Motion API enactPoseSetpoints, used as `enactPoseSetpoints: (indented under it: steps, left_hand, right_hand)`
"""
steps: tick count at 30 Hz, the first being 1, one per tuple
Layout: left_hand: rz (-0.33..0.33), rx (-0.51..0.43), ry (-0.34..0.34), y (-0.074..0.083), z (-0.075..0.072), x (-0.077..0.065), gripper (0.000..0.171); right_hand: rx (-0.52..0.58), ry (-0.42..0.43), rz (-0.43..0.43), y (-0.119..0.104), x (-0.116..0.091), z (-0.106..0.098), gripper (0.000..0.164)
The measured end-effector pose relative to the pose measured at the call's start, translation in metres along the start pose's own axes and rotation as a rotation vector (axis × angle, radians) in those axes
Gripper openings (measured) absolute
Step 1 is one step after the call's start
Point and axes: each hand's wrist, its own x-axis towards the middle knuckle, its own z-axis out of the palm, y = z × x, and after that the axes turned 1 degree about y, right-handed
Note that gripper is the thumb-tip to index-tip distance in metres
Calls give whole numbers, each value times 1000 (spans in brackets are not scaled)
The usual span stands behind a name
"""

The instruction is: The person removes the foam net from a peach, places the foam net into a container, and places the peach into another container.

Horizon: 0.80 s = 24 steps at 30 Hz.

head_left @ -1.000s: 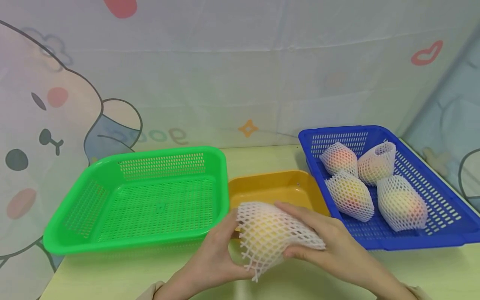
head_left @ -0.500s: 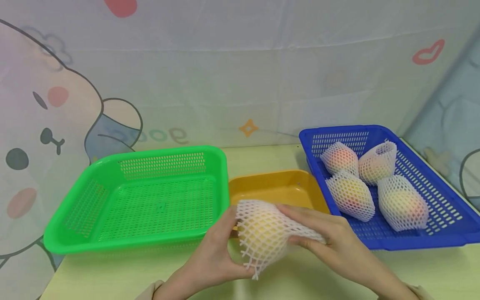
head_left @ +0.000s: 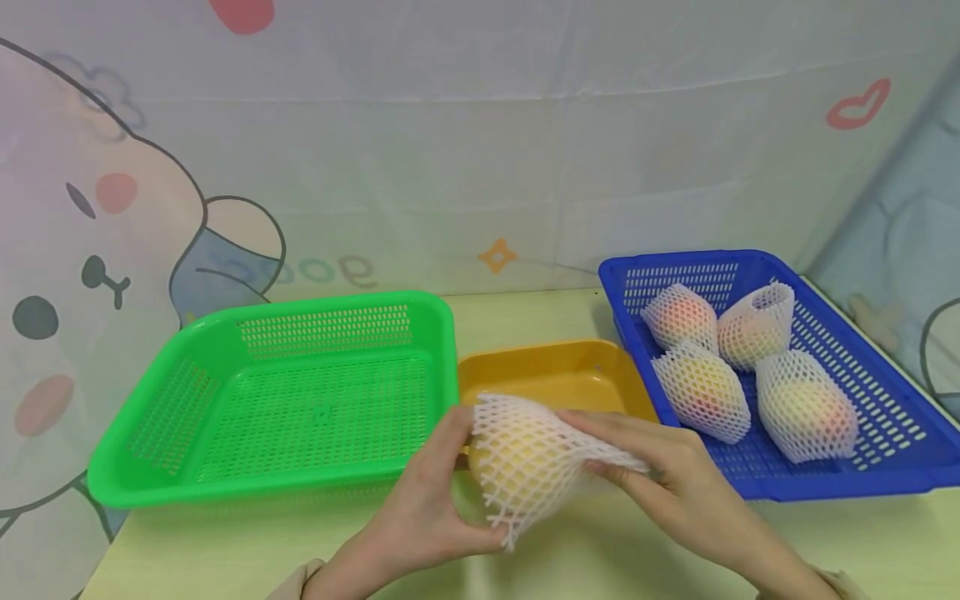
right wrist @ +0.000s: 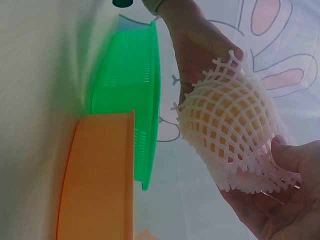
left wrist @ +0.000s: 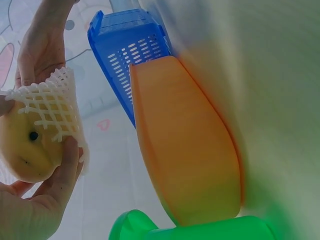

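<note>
A yellow fruit (left wrist: 22,150) with a dark spot at one end sits partly inside a white foam net sleeve (head_left: 525,458). My left hand (head_left: 427,504) grips the fruit from the left, thumb below and fingers behind, near the sleeve's wide open end. At the other side my right hand (head_left: 667,471) pinches the sleeve's narrowed end between thumb and fingers. A bare strip of fruit shows past the sleeve's edge beside the left palm. In the right wrist view, net strands still cover most of the fruit. Both hands are raised in front of an orange tray (head_left: 555,367).
On the left stands a green basket (head_left: 322,408) with nothing in it. A blue basket (head_left: 892,417) on the right holds several yellow-red fruits (head_left: 806,404) in foam nets. All rest on a pale table (head_left: 247,550) before a printed cloth (head_left: 450,150).
The sleeve has slid a little to the right over the fruit, baring more yellow skin at its left edge. My right thumb and the pinched end have shifted slightly up and right.
</note>
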Motion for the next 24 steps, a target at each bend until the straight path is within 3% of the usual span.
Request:
enactPoseSetpoints:
  steps: [5,11,18,24]
  left_hand:
    - [22,-17,17,-1,-2,1,95]
    - [20,-30,26,-1,-4,2,97]
    - [14,-69,37,-2,-6,2,97]
    - [11,-64,68,-2,-7,2,96]
  right_hand:
    - [-18,16,0,0,0,-1,51]
    - [-11,78,-62,2,0,1,52]
    - [-14,73,3,2,-2,-1,50]
    - [-16,116,-35,3,0,-1,49]
